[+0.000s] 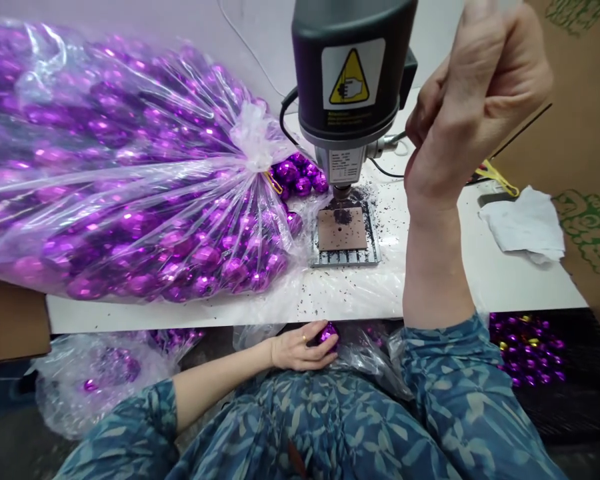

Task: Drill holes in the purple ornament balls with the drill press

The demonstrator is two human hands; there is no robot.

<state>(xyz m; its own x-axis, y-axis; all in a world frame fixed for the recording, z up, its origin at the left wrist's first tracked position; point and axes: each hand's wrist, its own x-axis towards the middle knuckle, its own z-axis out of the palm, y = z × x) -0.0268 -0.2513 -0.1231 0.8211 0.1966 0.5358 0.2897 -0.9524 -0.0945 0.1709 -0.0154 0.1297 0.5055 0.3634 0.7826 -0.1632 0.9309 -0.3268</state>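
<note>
My left hand is closed round a shiny purple faceted ball, low at the table's front edge, close to my body. Up on the right, my right hand makes a fist at the side of a black bench drill press. A metal feed lever runs from the machine into those fingers, which hide its end. Below the drill head, a brown square board with a small dark hole lies on the slotted metal base. Dark shavings are scattered over both.
A large clear bag of purple balls, tied at its neck, fills the table's left side. Loose purple balls lie behind its neck. A white cloth and yellow-handled tool lie right. A black crate with purple balls stands below.
</note>
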